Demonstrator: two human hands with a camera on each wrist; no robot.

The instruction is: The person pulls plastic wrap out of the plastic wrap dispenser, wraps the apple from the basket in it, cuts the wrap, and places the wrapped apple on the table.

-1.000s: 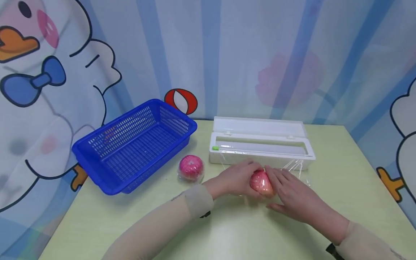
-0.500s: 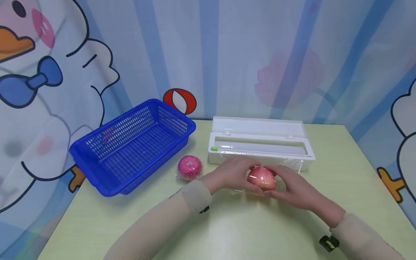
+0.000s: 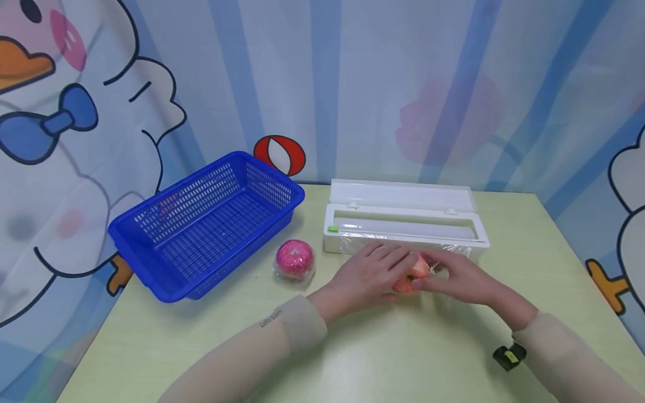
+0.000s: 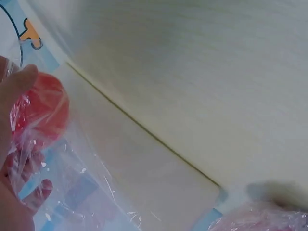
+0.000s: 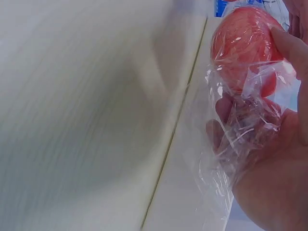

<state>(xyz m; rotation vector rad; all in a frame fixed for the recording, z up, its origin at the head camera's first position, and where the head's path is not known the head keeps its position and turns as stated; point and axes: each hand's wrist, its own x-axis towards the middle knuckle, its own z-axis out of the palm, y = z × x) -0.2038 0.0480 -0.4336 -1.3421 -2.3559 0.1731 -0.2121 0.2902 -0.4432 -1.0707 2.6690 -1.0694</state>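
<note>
A red apple [image 3: 421, 267] in clear cling film is held between both hands, low in front of the white film dispenser [image 3: 403, 244]. My left hand [image 3: 368, 277] lies over its left side, fingers across the top; in the left wrist view the thumb is on the apple [image 4: 52, 103]. Pinching the apple's right side, my right hand [image 3: 463, 281] has thumb and fingers on it. The right wrist view shows loose, crumpled cling film [image 5: 245, 130] gathered over the right fingers below the apple [image 5: 243, 41].
Left of the hands sits a second apple [image 3: 294, 258], pink and wrapped in film. A blue plastic basket [image 3: 247, 238] stands farther left. The dispenser's lid [image 3: 400, 194] is raised at the back, near the patterned curtain [image 3: 373, 84]. All rests on a pale table [image 3: 383, 358].
The right hand has gone from flat fingers beside the apple to pinching it. The left hand has moved over the apple's top, and the apple has turned, with its orange side now showing.
</note>
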